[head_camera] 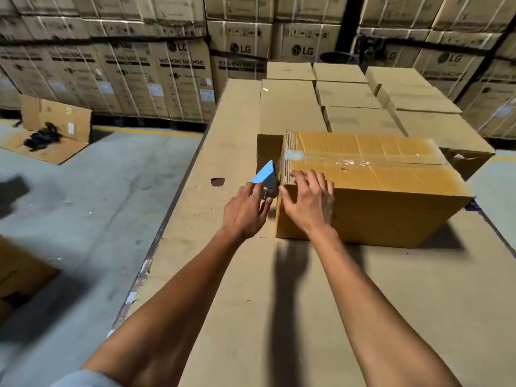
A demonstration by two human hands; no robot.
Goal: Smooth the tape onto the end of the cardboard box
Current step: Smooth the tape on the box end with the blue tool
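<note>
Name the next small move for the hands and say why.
Probably slide the right hand over the box corner and press the tape down the left end: it rests there, while the left hand touches the blue dispenser.

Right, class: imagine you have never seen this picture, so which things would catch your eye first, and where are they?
Two bare arms reach to the near left corner of a yellow-brown cardboard box on a cardboard-covered surface. The right hand lies spread over that corner; the left hand touches a blue tape dispenser at the box's left end. Clear tape shines along the top seam, and behind stand stacked LG washing machine cartons.
</note>
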